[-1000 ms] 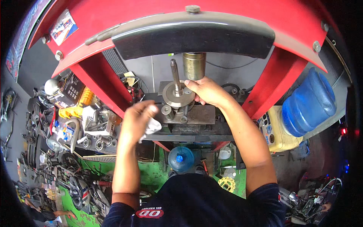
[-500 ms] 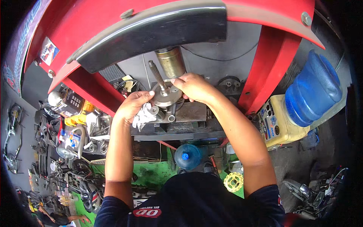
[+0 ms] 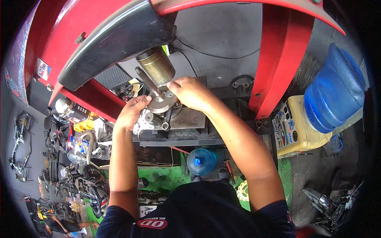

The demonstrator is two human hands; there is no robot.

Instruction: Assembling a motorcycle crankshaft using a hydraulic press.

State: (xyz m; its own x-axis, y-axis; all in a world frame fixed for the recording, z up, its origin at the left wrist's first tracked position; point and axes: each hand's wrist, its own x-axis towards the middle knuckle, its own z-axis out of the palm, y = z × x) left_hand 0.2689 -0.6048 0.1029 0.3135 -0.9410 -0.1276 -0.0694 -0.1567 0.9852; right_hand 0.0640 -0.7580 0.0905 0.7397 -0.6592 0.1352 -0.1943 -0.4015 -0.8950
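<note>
Between my hands is a motorcycle crankshaft (image 3: 162,104), with a round metal web and a splined shaft that points up and leans to the left. A connecting rod (image 3: 168,119) hangs below the web. My left hand (image 3: 135,111) grips the web's left edge, thumb on top. My right hand (image 3: 189,93) holds its far right edge, fingers partly hidden beneath. Close behind the shaft is the brass-coloured ram (image 3: 157,66) of a red press. Under the crankshaft lies a steel plate (image 3: 191,119) on the press bed. A crumpled white cloth (image 3: 143,126) is beside my left hand.
Red press uppers (image 3: 278,59) flank the work, and a black curved guard (image 3: 115,43) hangs overhead. At right, a blue jug (image 3: 333,91) sits on a yellow container (image 3: 299,133). A blue water bottle (image 3: 201,162) stands on the floor below. Tools and parts crowd the left bench.
The view has shifted, so the press guard and ram sit further left. Both hands keep their hold on the crankshaft, whose shaft leans more to the left in the picture.
</note>
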